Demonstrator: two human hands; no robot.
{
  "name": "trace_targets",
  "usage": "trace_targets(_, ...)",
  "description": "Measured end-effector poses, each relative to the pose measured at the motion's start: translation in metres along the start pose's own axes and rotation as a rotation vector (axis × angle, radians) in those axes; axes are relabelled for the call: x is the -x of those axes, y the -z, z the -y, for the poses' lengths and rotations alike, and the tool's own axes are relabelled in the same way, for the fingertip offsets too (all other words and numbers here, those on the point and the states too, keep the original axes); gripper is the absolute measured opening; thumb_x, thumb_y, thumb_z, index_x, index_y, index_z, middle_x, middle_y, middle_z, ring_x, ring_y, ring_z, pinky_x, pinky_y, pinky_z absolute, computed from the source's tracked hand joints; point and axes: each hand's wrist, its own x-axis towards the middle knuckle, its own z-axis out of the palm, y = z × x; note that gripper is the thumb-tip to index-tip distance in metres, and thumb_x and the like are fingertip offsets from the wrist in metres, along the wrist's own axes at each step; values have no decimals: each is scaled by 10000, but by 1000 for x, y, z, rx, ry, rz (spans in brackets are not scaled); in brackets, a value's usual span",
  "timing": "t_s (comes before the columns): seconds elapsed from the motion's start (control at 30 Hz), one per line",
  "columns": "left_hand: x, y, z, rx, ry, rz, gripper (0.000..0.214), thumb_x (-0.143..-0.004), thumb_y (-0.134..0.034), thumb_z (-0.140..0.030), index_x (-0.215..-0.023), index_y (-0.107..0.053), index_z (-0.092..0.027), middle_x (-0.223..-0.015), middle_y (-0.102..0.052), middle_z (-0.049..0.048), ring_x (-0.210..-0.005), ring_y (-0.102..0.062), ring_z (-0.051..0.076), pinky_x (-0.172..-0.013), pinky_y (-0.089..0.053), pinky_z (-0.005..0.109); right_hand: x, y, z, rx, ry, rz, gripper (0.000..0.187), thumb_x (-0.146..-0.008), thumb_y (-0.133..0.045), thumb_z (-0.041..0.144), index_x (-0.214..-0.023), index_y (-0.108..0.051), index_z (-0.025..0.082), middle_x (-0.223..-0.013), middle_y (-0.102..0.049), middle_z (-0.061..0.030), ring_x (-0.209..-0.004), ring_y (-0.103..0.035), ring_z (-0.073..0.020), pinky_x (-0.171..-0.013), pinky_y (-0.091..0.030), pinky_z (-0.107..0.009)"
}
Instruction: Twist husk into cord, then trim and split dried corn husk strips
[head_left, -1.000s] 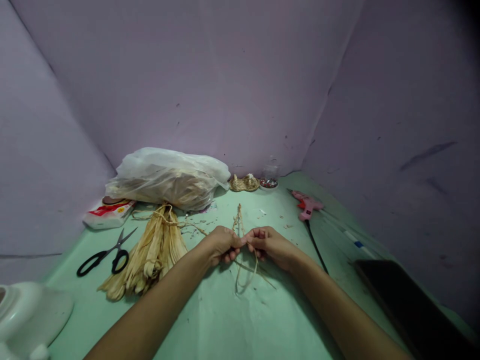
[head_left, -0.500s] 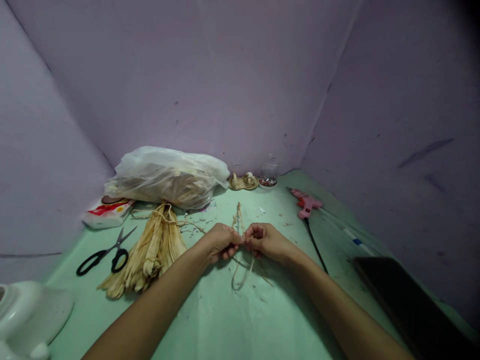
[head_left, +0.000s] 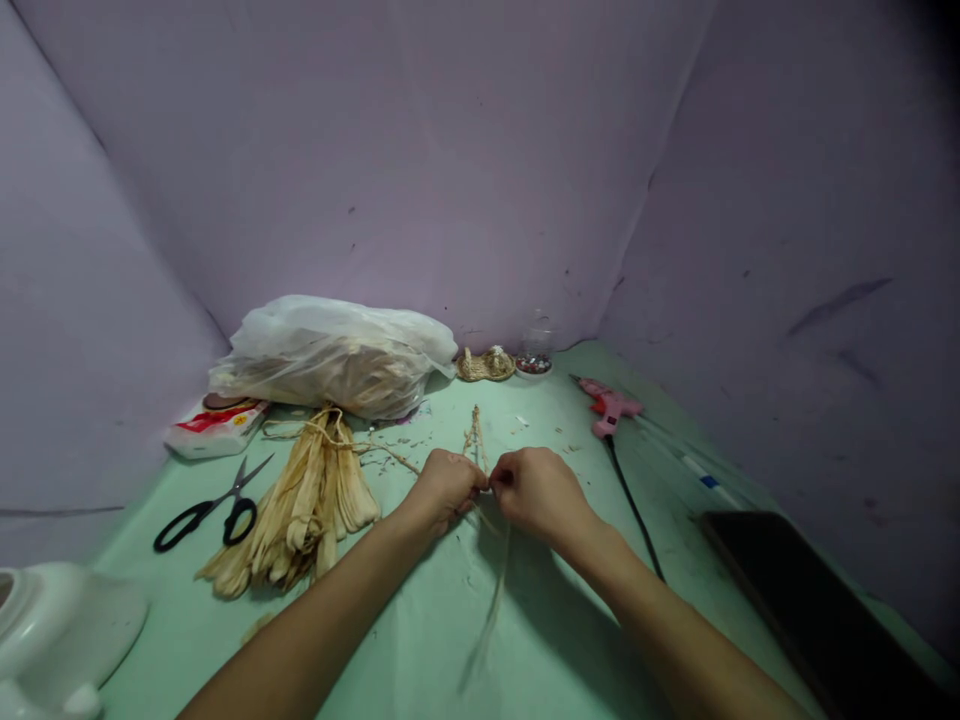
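Observation:
My left hand [head_left: 444, 488] and my right hand [head_left: 536, 490] meet fingertip to fingertip over the green table [head_left: 420, 640], both pinched on a thin plaited straw cord [head_left: 475, 432]. The plaited end runs away from my hands toward the back wall. Loose straw strands [head_left: 491, 610] hang down from the pinch toward me, blurred. A tied bundle of dry straw strips [head_left: 311, 500] lies just left of my left forearm.
Black scissors [head_left: 214, 505] lie at the left, beside a red and white packet [head_left: 214, 425]. A plastic bag of straw [head_left: 334, 355], a small woven piece [head_left: 487, 364] and a bead jar [head_left: 536, 350] stand at the back. A pink glue gun [head_left: 609, 408], dark slab [head_left: 810, 600] and white object [head_left: 52, 625] flank the sides.
The loop of loose strands under my hands has straightened out and now trails toward me. My right hand has rolled over so its back faces up. My left hand has barely moved.

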Motion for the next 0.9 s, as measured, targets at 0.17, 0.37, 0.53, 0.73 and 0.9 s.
trace_targets(0.17, 1, 2, 0, 31, 64, 12, 166, -526, -484, -87, -423, -377, -162, -319, -329, -65, -258, -255, 31, -300, -110, 177, 8, 1, 14, 111, -16, 19, 208, -704, -500, 231, -754, -693, 171, -735, -672, -159, -679, -618, -273, -532, -338, -297)
trace_targets(0.37, -3, 5, 2, 16, 33, 7, 121, -495, -482, -56, -422, -445, -146, -259, -290, -68, -245, -229, 39, -298, -100, 186, 17, -2, 34, 130, 50, 120, 253, -705, -473, 144, -836, -687, 178, -740, -677, -139, -696, -622, -227, -549, -348, -269)
trace_targets(0.53, -8, 11, 5, 3, -21, 67, 72, -486, -502, -58, -470, -499, -128, -304, -350, -63, -264, -255, 33, -311, -126, 180, 16, 18, 15, -64, 169, 359, 98, -624, -582, 185, -629, -678, 165, -610, -657, -75, -532, -566, -160, -453, -301, -230)
trace_targets(0.73, -11, 19, 5, -49, -47, 149, 16, -503, -550, -127, -507, -535, -123, -337, -364, -62, -271, -264, 33, -320, -105, 184, -3, 44, -16, -781, -306, 214, 109, -713, -557, 208, -643, -605, 139, -478, -569, -16, -309, -426, -68, -308, -301, -186)
trace_targets(0.9, -7, 19, 2, -84, -65, 169, 34, -496, -487, -119, -502, -518, -130, -328, -336, -65, -274, -240, 35, -314, -106, 189, -10, 16, -1, -1233, -456, 347, 125, -727, -460, 48, -792, -539, 121, -597, -589, -24, -428, -565, -114, -432, -486, -240)
